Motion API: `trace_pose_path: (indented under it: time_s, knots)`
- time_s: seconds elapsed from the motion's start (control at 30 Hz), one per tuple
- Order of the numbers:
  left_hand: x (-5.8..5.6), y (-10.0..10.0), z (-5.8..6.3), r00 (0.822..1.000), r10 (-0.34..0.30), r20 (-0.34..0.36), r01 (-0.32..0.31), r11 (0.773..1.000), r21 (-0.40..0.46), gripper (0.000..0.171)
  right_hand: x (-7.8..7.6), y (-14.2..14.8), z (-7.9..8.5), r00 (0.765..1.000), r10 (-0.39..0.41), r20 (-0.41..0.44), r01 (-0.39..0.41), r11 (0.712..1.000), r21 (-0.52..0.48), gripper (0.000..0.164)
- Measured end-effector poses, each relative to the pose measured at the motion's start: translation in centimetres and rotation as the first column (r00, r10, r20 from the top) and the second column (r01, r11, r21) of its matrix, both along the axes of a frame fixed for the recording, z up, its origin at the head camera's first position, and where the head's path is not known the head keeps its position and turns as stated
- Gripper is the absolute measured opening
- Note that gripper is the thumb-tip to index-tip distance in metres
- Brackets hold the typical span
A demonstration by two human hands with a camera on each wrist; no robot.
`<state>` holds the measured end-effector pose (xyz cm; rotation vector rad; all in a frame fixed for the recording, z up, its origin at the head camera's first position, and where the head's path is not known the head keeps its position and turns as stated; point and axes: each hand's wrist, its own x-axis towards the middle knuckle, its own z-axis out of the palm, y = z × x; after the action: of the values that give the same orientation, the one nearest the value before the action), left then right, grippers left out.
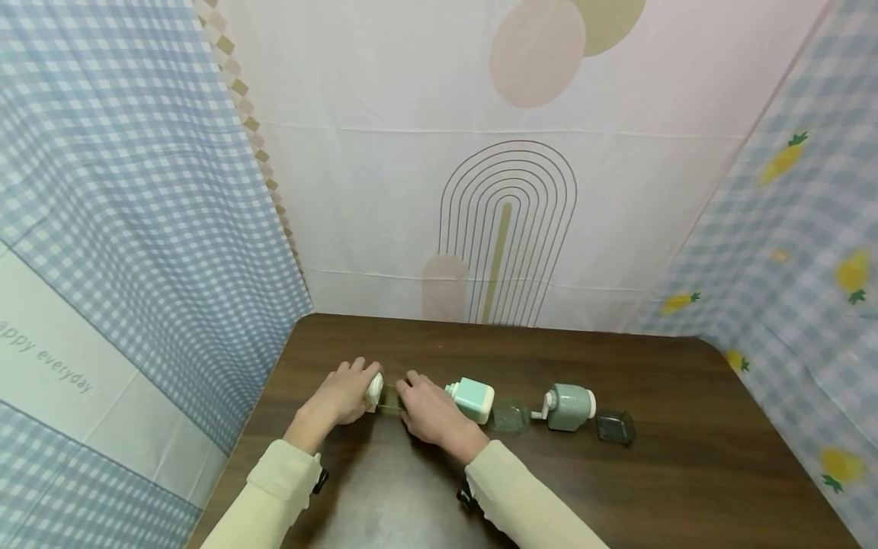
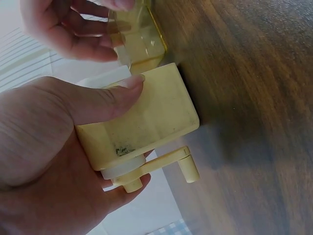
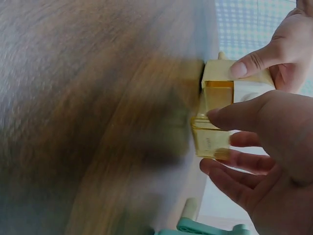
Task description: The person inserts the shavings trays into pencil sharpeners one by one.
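My left hand (image 1: 346, 393) grips the pale yellow body of a hand-crank pencil sharpener (image 2: 142, 117), thumb across its upper face. Its crank (image 2: 161, 164) points away from my right hand, and a white end part (image 1: 373, 389) shows from above. Between thumb and fingers, my right hand (image 1: 432, 412) pinches a see-through yellow drawer (image 3: 211, 142). The drawer's near end lies right at the edge of the yellow body, in line with it. Both pieces are close over the brown table.
Right of my hands lie a mint sharpener (image 1: 473, 398), a see-through drawer (image 1: 509, 418), a grey-green sharpener (image 1: 571, 408) with its crank facing left, and a dark drawer (image 1: 615, 428). The brown table (image 1: 686, 488) ends at a white hanging cloth (image 1: 370, 229).
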<state>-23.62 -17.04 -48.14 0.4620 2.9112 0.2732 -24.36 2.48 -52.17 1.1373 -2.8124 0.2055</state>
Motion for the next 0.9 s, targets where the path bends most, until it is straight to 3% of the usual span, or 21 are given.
trace_pose_path:
  time_s: [0.27, 0.5, 0.73, 0.9]
  knots:
    - [-0.3, 0.2, -0.4, 1.0, -0.003, -0.008, 0.003, 1.0, -0.02, 0.063, -0.1, -0.7, -0.7, 0.998, 0.016, 0.063, -0.011, 0.997, -0.077, 0.044]
    - [-0.1, 0.3, -0.2, 1.0, -0.002, -0.007, 0.001, 1.0, -0.029, 0.062, 0.0, -0.7, -1.3, 0.996, 0.004, 0.09, 0.003, 0.997, -0.082, 0.053]
    - [0.0, 0.3, -0.2, 1.0, -0.001, -0.022, 0.0, 0.999, -0.033, 0.062, 0.0, -0.8, -1.7, 0.991, -0.035, 0.127, 0.052, 0.989, -0.14, 0.056]
    - [-0.1, 0.4, -0.2, 1.0, 0.006, -0.015, -0.006, 0.999, -0.043, 0.065, 0.1, -1.0, -1.9, 0.987, -0.061, 0.15, 0.087, 0.981, -0.174, 0.068]
